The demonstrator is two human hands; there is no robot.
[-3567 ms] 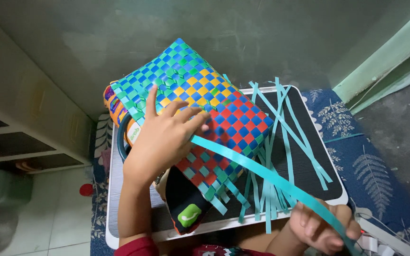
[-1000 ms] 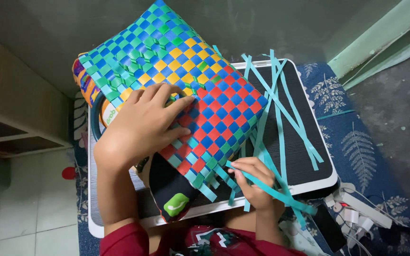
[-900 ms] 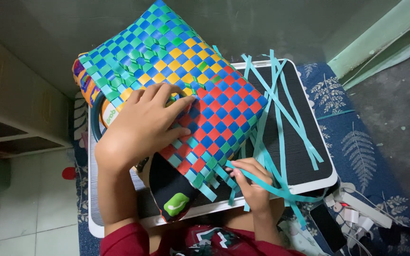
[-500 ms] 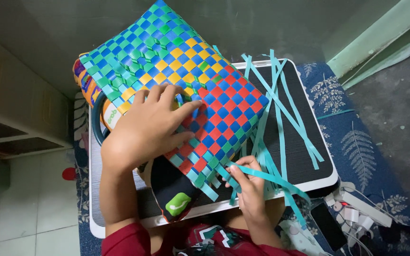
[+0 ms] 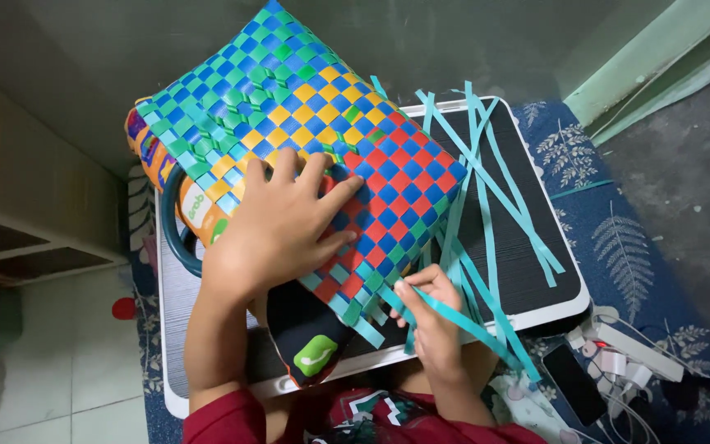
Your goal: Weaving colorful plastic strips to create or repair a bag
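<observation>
- The person's left hand (image 5: 285, 226) is lying flat and open, fingers spread, pressing down on a woven panel of flat plastic strips (image 5: 306, 140) checkered in green, blue, yellow and red; it is grasping nothing.
- The right hand (image 5: 433, 316) is pinching a loose teal plastic strip (image 5: 474, 325) between thumb and fingertips, right at the near edge of the woven panel, where the red and blue squares are ending.
- The panel is resting tilted across a small black-topped bench with a white rim (image 5: 536, 308), its far corner reaching out past the bench's back edge.
- More loose teal strips (image 5: 486, 173) are fanning out from the panel's right edge, crossing one another over the dark bench top.
- Under the left forearm a dark pouch with a green badge (image 5: 314, 358) is poking out from beneath the panel.
- A colourful printed packet with orange sides (image 5: 195, 210) is sitting under the panel's left edge, beside a dark curved handle.
- The bench is standing on a blue mat with a pale leaf pattern (image 5: 626, 255).
- A white power strip with plugs (image 5: 630, 358) and a dark phone (image 5: 573, 382) are lying on the mat just right of the person's right arm.
</observation>
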